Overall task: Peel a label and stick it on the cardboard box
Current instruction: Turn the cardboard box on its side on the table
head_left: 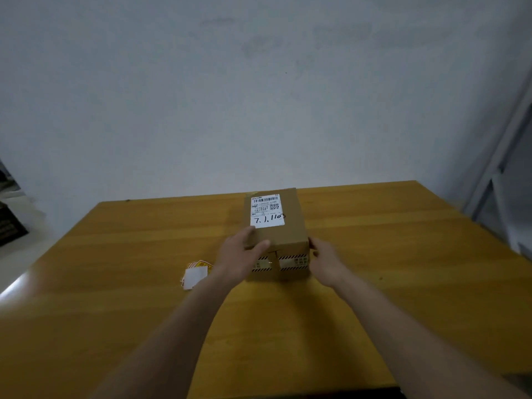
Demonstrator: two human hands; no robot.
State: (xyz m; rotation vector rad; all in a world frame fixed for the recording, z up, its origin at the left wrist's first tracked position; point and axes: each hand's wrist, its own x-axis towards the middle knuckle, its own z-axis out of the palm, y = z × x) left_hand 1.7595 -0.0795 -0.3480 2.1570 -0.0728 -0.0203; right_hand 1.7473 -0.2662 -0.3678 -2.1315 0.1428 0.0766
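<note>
Occlusions and cut-offs, head view

Left hand (239,259) covers the near-left corner of the cardboard box (283,240) and part of its striped tape (292,262); right hand (325,262) hides the box's lower right edge, fingertips out of sight behind it. Shipping label (266,211) print too small to read, only handwritten digits legible. Sticker stack (195,273) blurred, partly behind the left wrist, count unclear. Both forearms, table (115,312) and dark object (8,223) at left cut by frame edges.
</note>
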